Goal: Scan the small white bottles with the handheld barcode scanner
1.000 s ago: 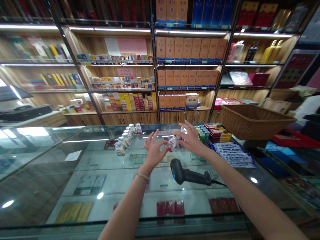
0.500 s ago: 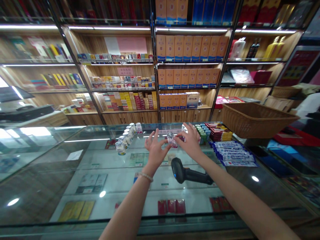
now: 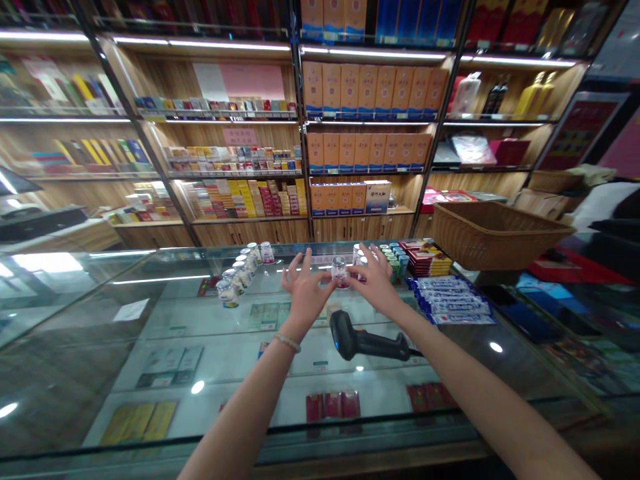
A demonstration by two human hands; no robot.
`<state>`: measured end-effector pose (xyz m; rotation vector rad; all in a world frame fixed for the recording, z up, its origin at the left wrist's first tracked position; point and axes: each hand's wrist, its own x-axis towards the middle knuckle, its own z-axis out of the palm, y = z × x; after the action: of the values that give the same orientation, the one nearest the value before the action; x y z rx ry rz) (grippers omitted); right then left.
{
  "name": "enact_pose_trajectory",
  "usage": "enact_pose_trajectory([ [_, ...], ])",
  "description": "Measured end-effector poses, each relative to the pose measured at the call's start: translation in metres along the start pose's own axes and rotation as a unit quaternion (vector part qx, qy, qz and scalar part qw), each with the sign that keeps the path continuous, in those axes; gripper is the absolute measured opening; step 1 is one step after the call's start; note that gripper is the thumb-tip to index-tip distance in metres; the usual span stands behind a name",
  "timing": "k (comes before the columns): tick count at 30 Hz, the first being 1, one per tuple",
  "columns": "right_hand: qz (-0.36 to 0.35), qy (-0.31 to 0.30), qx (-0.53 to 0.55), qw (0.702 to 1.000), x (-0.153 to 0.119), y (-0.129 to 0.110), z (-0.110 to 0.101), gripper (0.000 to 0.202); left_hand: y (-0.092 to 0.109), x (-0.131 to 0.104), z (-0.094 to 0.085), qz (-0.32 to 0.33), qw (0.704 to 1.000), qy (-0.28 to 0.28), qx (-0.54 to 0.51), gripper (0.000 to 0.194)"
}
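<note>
Over the glass counter, a small foil-topped cup with pinkish-red print is pinched between the fingertips of both my hands. My left hand grips its left side, the other fingers spread upward. On the right side, my right hand holds it with thumb and fingertips. Just below them lies a black barcode scanner, its head toward the left. A row of similar white cups stands to the left. More cups behind my right hand are partly hidden.
Right of my hands are green and blue small packs, stacked red-and-yellow packets and blue-and-white sachets. A brown wicker basket sits at the right. Shelves with orange boxes stand behind the counter.
The cup has gone from slightly tilted to more upright between my fingertips. Both hands still hold it. The whole scene has shifted a little left in the view.
</note>
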<state>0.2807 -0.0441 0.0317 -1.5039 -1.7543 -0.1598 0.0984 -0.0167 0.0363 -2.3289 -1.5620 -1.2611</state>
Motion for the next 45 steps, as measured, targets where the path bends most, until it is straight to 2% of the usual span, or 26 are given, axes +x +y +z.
enact_pose_trajectory([
  [5, 0.008, 0.012, -0.018, 1.0, 0.008, 0.026, -0.023, 0.021, 0.029, 0.024, 0.005, 0.055, 0.997, -0.048, 0.011, 0.013],
  [10, 0.036, 0.026, -0.017, 0.999, -0.001, 0.05, -0.022, 0.016, 0.042, 0.031, 0.023, 0.101, 0.99, -0.09, 0.024, 0.01],
  [14, 0.045, 0.011, -0.035, 0.998, -0.009, 0.06, -0.013, 0.013, 0.039, 0.032, 0.037, 0.113, 0.985, -0.126, 0.033, 0.007],
  [20, 0.025, -0.012, -0.065, 0.998, -0.016, 0.063, 0.0, 0.011, 0.023, 0.035, 0.052, 0.125, 0.977, -0.169, 0.033, 0.005],
  [26, -0.009, 0.015, -0.104, 0.994, -0.022, 0.061, 0.011, 0.009, 0.015, 0.034, 0.06, 0.137, 0.972, -0.186, 0.04, 0.005],
  [31, -0.005, 0.002, -0.127, 0.992, -0.026, 0.059, 0.008, 0.011, 0.016, 0.034, 0.063, 0.144, 0.967, -0.209, 0.035, 0.004],
  [36, -0.004, 0.012, -0.144, 0.99, -0.026, 0.062, 0.008, 0.014, 0.014, 0.034, 0.065, 0.149, 0.966, -0.208, 0.029, 0.003],
  [40, -0.002, 0.024, -0.142, 0.99, -0.025, 0.066, 0.011, 0.028, 0.007, 0.032, 0.065, 0.163, 0.967, -0.193, 0.034, 0.006],
  [42, 0.001, 0.026, -0.14, 0.99, -0.024, 0.067, 0.011, 0.037, 0.003, 0.031, 0.064, 0.166, 0.971, -0.168, 0.036, 0.013],
  [45, -0.011, 0.027, -0.142, 0.989, -0.024, 0.068, 0.012, 0.048, -0.004, 0.03, 0.064, 0.18, 0.976, -0.118, 0.037, 0.036],
])
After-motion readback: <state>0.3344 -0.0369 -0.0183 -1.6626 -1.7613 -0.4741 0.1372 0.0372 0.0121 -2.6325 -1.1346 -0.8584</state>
